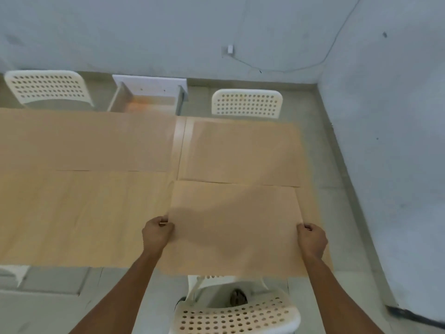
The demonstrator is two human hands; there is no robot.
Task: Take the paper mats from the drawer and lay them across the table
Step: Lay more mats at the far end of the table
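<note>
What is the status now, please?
Left hand and right hand grip paper mat by its side edges. Mat over table near-right corner. Nothing in the way.

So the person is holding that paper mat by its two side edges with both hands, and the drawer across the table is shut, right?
Not quite. The drawer across the table is pulled open, not shut; the head view shows its inside. The rest holds: the left hand and right hand each grip a side edge of the paper mat.

Open drawer [149, 98] behind table [84, 213]; chairs [49, 86] flank drawer.
</note>
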